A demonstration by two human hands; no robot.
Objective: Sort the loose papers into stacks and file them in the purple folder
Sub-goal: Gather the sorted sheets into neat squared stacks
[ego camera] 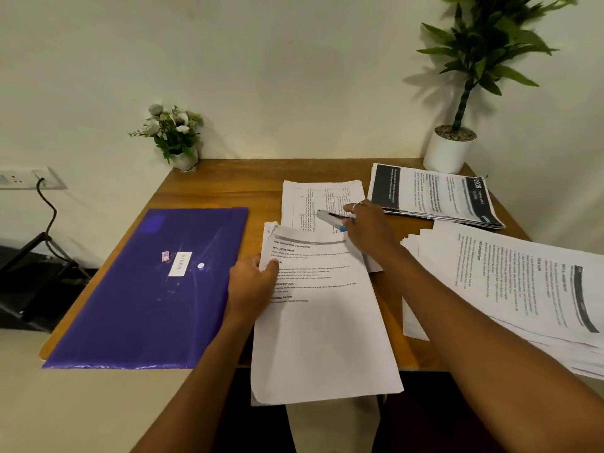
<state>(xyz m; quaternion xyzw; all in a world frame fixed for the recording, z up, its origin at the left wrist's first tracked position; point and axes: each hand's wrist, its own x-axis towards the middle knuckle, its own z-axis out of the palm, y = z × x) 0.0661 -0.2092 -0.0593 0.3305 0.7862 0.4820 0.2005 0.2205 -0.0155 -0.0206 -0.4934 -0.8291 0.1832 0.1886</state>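
Note:
The purple folder (147,289) lies closed on the left of the wooden table (228,184). My left hand (251,282) grips the left edge of a stack of printed papers (323,328) that overhangs the table's front edge. Just beyond it, my right hand (369,227) holds a small grey and blue stapler (330,219) over a sheet with a table printed on it (313,201). A dark-headed stack of papers (434,197) lies at the back right. A large fanned stack of papers (523,289) covers the right side.
A small white pot of flowers (176,138) stands at the table's back left corner. A tall plant in a white pot (454,148) stands at the back right. A wall socket with a black cable (42,191) is left of the table.

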